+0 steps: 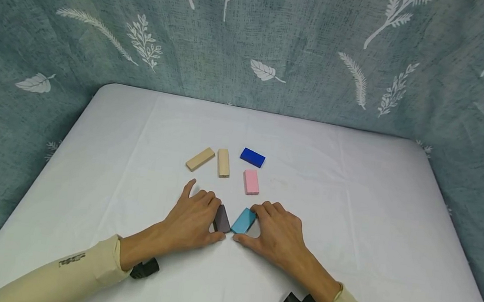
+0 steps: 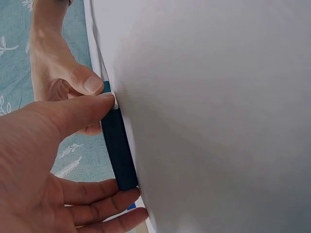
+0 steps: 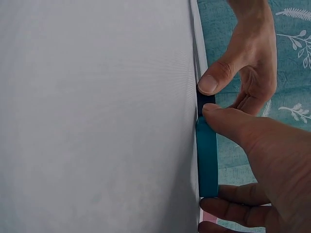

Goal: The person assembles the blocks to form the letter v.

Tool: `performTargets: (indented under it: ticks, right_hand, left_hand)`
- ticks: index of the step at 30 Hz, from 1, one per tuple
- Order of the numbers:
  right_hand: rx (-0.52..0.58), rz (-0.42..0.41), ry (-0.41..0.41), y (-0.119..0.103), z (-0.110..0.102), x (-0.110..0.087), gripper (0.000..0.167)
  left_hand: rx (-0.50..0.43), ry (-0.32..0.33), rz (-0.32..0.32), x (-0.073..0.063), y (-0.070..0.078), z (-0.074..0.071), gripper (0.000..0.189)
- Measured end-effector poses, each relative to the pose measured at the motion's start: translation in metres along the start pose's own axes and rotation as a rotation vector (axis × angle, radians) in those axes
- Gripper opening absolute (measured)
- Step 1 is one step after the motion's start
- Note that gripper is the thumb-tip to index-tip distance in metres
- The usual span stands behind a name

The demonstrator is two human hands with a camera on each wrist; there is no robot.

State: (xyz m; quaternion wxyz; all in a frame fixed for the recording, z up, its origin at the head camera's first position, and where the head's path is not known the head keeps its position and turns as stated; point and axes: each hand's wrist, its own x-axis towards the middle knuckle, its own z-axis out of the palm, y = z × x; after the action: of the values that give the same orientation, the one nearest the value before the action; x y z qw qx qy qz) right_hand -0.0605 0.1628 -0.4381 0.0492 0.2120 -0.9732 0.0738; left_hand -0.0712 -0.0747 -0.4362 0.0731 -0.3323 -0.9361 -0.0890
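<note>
Near the table's front, my left hand [image 1: 192,217] holds a dark grey block [image 1: 222,219] by its two ends. In the left wrist view the thumb is at one end of this dark block [image 2: 119,150] and the fingertips are at the other. My right hand [image 1: 280,229] grips a light blue block [image 1: 243,221] the same way, as the right wrist view shows of the blue block [image 3: 208,158]. Both blocks lie flat and slanted, their near corners meeting between the thumbs and their far ends spread apart.
Beyond the hands lie two plain wooden blocks [image 1: 200,159], a pink block [image 1: 251,182] and a dark blue block [image 1: 252,157]. A white cloth covers the table [image 1: 378,204]. Behind it hangs a green-blue curtain [image 1: 307,39] with white leaf prints.
</note>
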Motion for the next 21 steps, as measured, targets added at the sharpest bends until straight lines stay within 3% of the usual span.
performTargets:
  ticks: [21]
  right_hand:
    - [0.006,0.009,-0.016,-0.0007,-0.0004,-0.0029,0.077]
  left_hand:
    - [0.010,0.008,-0.003,-0.0007,0.0009,-0.0005,0.062]
